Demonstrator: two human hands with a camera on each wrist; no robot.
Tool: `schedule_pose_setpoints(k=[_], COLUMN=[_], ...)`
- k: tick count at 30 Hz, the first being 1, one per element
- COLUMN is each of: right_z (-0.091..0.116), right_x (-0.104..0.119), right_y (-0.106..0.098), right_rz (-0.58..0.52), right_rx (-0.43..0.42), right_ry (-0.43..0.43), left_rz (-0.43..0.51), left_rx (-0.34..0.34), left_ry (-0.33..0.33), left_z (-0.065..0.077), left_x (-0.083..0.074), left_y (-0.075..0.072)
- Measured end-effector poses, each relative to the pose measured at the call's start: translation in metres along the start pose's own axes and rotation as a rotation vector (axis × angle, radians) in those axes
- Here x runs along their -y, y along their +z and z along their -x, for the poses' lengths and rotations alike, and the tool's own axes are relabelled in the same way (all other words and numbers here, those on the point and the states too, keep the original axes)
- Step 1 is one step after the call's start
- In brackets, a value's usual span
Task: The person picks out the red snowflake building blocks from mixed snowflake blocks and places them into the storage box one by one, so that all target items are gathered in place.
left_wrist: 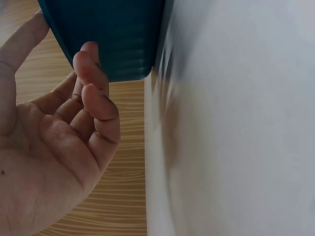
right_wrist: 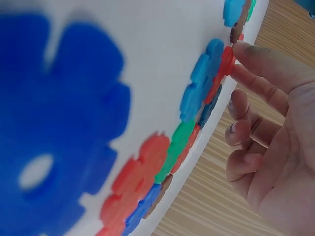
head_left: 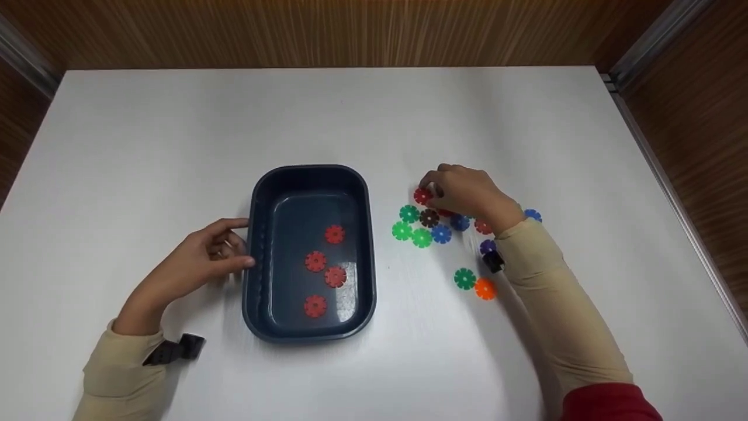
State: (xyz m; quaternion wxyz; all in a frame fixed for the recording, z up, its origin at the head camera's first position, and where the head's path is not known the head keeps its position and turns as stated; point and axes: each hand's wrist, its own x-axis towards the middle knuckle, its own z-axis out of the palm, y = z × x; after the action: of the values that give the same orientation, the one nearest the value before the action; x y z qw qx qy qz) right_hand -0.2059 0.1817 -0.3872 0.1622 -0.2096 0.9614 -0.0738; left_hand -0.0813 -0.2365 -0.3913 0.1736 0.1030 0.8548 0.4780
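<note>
Touching the smooth, dark plastic tray [head_left: 292,234], long from near to far, at its left rim with the left grip [head_left: 193,260], thumb and forefinger apart. Inside, four flat, notched red discs [head_left: 315,261]. Pinching another red disc [head_left: 422,196] with the right grip [head_left: 467,190], right of the tray, at the far side of scattered thin, flower-shaped plastic discs [head_left: 441,234].

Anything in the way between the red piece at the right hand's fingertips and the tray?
Only the raised right rim of the tray, which the red piece at the right hand would likely have to clear. Otherwise, bare table lies directly left of it.
</note>
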Motion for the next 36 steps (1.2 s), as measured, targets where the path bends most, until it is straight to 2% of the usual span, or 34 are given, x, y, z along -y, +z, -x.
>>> schedule_pose_setpoints(k=[8, 13, 21, 30, 36], right_z=[-0.002, -0.002, 0.002, 0.007, 0.013], right_x=[0.004, 0.004, 0.007, 0.021, 0.039], right_y=[0.000, 0.001, -0.006, -0.015, -0.016], right_rz=[0.168, 0.208, 0.106, 0.015, -0.063], right_rx=[-0.027, -0.017, -0.016, -0.079, -0.111], right_ry=[-0.047, -0.037, -0.018, -0.070, -0.131], left_rz=[0.027, 0.021, 0.034, 0.034, 0.042], left_rx=[0.009, 0.005, 0.009, 0.011, 0.011], left_ry=[-0.007, -0.003, -0.003, -0.009, -0.008], left_z=[-0.002, -0.004, -0.004, -0.004, -0.003], left_x=[-0.001, -0.002, -0.002, -0.002, -0.001], left_y=[-0.001, 0.001, -0.001, 0.000, 0.000])
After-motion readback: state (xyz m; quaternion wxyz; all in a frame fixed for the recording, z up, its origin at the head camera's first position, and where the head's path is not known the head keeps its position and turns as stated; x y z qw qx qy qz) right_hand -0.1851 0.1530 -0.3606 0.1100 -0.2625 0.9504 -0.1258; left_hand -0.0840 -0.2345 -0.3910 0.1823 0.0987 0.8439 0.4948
